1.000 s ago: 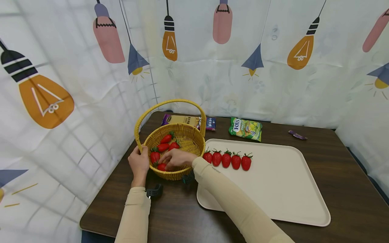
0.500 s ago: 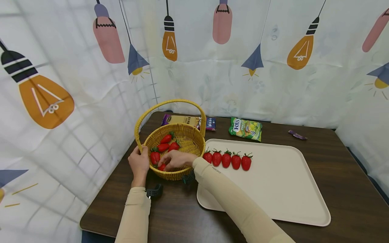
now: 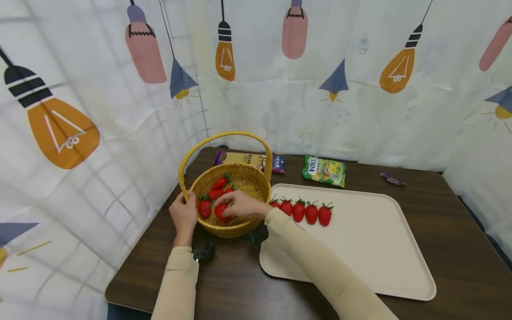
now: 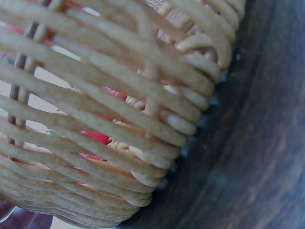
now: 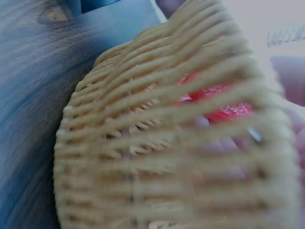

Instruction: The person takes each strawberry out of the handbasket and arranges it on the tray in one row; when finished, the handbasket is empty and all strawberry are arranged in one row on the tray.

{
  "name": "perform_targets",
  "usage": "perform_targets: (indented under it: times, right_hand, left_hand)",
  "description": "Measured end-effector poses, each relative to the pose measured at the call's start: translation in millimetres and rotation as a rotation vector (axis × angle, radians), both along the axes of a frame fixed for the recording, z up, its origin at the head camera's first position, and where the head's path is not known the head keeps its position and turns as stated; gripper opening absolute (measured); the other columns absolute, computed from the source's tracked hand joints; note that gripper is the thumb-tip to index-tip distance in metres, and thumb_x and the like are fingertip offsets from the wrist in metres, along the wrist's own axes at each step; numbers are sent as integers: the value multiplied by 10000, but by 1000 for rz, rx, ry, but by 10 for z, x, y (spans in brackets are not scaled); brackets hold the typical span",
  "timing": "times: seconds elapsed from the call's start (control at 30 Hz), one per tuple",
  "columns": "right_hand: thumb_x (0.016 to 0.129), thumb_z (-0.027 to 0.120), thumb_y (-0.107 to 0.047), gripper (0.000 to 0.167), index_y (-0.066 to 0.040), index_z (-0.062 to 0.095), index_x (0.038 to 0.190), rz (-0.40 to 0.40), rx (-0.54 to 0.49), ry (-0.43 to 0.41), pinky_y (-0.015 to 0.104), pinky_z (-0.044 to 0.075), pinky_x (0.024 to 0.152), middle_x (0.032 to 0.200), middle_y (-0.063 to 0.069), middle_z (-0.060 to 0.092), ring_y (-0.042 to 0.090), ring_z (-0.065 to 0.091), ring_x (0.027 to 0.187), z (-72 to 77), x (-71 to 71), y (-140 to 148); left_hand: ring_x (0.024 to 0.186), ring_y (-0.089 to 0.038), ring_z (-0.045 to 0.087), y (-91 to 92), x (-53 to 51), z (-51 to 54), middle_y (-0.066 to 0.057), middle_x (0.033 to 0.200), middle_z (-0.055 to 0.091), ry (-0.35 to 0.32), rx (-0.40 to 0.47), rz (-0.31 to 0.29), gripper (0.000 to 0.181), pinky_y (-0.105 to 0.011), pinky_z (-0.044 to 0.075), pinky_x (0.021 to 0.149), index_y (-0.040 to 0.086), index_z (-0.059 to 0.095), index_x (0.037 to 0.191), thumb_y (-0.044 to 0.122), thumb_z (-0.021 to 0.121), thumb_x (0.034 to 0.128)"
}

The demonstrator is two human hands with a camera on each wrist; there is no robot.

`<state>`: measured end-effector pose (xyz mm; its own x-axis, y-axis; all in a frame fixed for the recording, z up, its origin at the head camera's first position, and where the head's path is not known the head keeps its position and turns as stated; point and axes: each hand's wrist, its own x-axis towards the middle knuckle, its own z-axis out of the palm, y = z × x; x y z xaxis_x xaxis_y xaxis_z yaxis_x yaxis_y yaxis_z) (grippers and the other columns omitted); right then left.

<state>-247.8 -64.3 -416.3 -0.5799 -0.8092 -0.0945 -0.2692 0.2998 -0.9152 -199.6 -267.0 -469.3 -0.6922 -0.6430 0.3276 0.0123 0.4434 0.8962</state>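
A yellow wicker basket [image 3: 260,189] with a tall arched handle stands on the table, several red strawberries [image 3: 205,209] inside it. At its left side my left hand [image 3: 184,218] grips the rim near the handle's foot. Over the basket's near part, my right hand [image 3: 242,205] pinches one strawberry [image 3: 221,212] between thumb and fingers. Beside the basket, a row of strawberries [image 3: 311,214] lies along the left of a cream tray [image 3: 368,240]. Both wrist views are mostly filled by the basket's woven wall [image 4: 119,105], with red showing through the gaps.
Behind the basket lies a purple and tan snack packet [image 3: 244,158]. A green candy bag [image 3: 324,170] is at the table's back, with a small purple wrapped sweet [image 3: 393,179] to its right. A printed curtain [image 3: 272,106] hangs behind the table.
My right hand has risen and shifted right, lifting a strawberry from the basket's near left part. My left hand keeps its place on the rim.
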Motion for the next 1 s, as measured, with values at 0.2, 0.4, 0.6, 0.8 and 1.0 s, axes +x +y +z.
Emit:
perform_targets:
  times: [0.2,0.4,0.6,0.8,1.0]
  right_hand:
    - [914,641,-83,348,-90,646,1261,-89,-91,-45,431,556,791,1229,22,598,218,677,854,74,26,312]
    - [917,651,-154,321,-154,663,1238,-178,-110,6,384,551,799,1272,48,561,188,645,924,103,91,554]
    - [932,642,-172,341,-160,638,1273,-274,-154,-23,381,542,809,1264,71,597,206,673,937,123,161,726]
    - [941,633,-139,363,-116,614,1303,-354,-221,-32,438,554,770,1284,113,594,240,674,992,93,195,895]
    - [949,621,-137,367,-98,599,1313,-420,-231,-32,508,543,718,1309,100,570,243,676,954,25,242,1151]
  left_hand:
    - [558,-135,438,0,-10,0,-47,673,574,-9,-4,1,257,-260,374,536,66,733,994,250,556,962]
    - [567,-135,450,-6,-11,-7,-69,704,597,-14,0,-6,269,-260,386,536,58,733,1029,248,554,964]
    - [624,-168,472,-12,-11,-10,-103,777,632,-27,13,-5,282,-256,395,577,61,728,1061,259,548,971]
    - [696,-215,495,3,1,3,-147,875,663,-45,27,-1,299,-271,404,632,55,718,1090,265,539,974]
    - [717,-230,495,-1,-8,-5,-164,891,666,-40,22,-3,305,-293,399,662,44,713,1090,261,533,975]
